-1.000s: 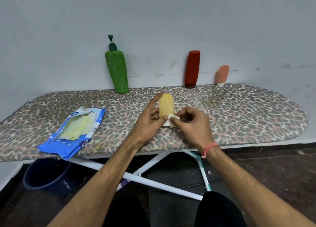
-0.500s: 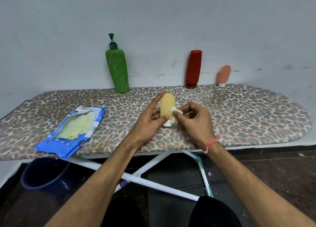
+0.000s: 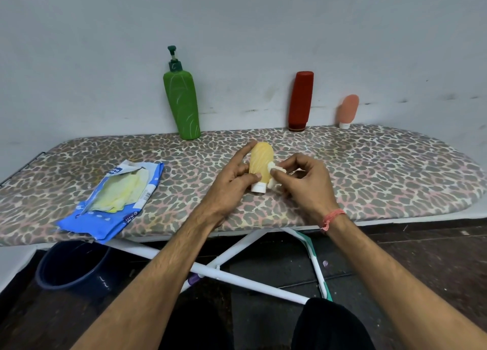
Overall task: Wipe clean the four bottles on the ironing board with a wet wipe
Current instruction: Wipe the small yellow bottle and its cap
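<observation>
While hands [image 3: 232, 181] grip it, three bottles [image 3: 300, 101] stand behind.

- Far edge: tall green pump bottle [image 3: 182, 104], dark red upright bottle [image 3: 300, 100] and small pink tube [image 3: 348, 111] line the wall, wide gaps between them.
- Near left: blue wet-wipe packet [image 3: 113, 204] lies on the leopard-print ironing board [image 3: 382, 170].
- Right end lies open.

Not much to read here tbh. Only the blue wet wipe pack [image 3: 110, 207] has any print: white lettering on its folded-back flap and along the front edge, seen upside down and too blurry to make out, plus what looks like a barcode strip on its right side. The bottles show no readable labels.
</observation>
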